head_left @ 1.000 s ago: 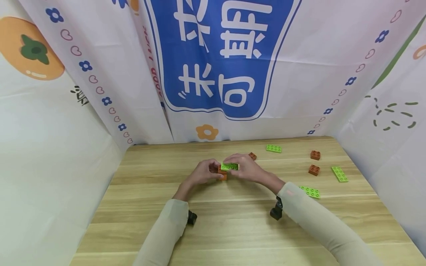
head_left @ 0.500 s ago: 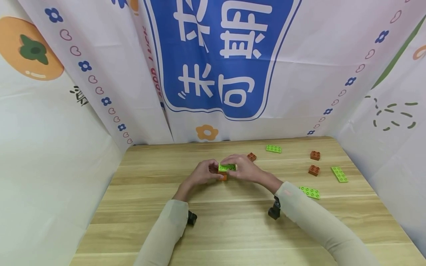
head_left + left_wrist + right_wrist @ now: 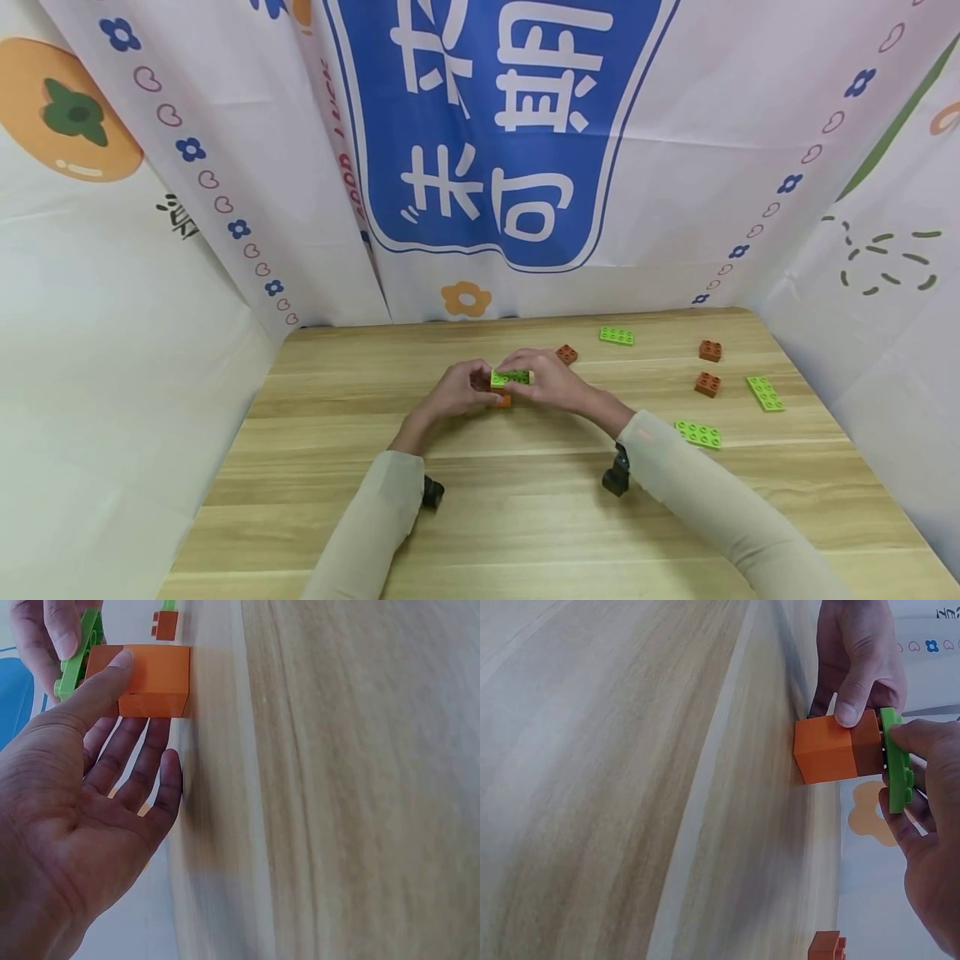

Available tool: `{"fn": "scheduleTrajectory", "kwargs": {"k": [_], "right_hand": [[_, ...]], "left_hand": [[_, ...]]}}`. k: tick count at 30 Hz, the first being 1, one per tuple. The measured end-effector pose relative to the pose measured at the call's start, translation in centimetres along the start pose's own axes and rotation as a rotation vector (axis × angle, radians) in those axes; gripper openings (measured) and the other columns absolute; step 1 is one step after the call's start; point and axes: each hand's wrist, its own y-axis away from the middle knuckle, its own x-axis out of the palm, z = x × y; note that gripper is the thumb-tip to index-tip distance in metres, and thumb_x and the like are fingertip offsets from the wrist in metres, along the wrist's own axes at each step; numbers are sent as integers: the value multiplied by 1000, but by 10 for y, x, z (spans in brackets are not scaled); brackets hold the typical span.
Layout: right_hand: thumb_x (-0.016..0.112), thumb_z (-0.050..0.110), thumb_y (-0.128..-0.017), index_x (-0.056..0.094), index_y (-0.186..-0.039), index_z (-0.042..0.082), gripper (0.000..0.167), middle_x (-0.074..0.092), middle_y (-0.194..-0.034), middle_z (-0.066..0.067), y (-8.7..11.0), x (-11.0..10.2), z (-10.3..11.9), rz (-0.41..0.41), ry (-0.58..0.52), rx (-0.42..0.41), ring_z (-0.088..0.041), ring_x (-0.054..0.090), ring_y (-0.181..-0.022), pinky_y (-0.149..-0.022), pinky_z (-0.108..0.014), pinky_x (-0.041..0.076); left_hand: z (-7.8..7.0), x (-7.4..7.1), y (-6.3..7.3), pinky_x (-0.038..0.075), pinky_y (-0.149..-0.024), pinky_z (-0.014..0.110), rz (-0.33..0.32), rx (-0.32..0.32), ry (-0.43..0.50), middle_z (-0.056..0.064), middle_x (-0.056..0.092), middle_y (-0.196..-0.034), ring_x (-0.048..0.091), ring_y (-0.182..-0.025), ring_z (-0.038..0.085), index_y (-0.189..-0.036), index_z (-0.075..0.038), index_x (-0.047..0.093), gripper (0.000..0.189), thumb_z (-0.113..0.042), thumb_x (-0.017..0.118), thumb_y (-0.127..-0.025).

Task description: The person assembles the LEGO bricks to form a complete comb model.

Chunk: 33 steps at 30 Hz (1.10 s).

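Near the middle of the table stands a small stack: a bright orange block [image 3: 823, 754] with a darker orange-brown brick [image 3: 867, 746] on top. My left hand [image 3: 456, 390] grips this stack from the left, its thumb on the near side and the fingers behind. From the right, my right hand [image 3: 553, 380] pinches a flat lime-green studded brick [image 3: 896, 765] between thumb and fingers. The green brick lies across the top of the orange-brown brick, right at its studs, and reaches out past it to the right. In the left wrist view it looks slightly tilted.
Behind the right hand lies an orange-brown brick [image 3: 567, 354]. A green brick [image 3: 617, 336] lies at the back edge. Further right are two brown bricks [image 3: 707, 383] and green bricks [image 3: 765, 393], one partly beside the right sleeve [image 3: 697, 434]. Printed cloth walls [image 3: 465, 283] border the wooden table [image 3: 525, 517].
The right hand has moved slightly left, bringing the green brick further over the orange stack. My left hand keeps its grip in the same place.
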Motion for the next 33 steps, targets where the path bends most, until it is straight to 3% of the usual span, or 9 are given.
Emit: {"fn": "scheduleTrajectory", "kwargs": {"k": [14,33], "right_hand": [[80,15,-96,80,-118,8,23,78,-120,-7,-3,-4,0,57,37,-3,-24,73,-113,-98,-42,59],[81,10,-94,79,-118,5,24,77,-117,-7,-9,-7,4,105,49,-3,-23,73,-109,-98,-37,59]], "left_hand": [[0,2,-1,58,-84,30,1,4,-1,5,73,-103,67,-92,14,-105,-6,66,26,-11,87,-90],[-1,0,-1,60,-89,32,0,-43,23,5,75,-107,71,-98,16,-107,-7,69,28,-13,89,-88]]}}
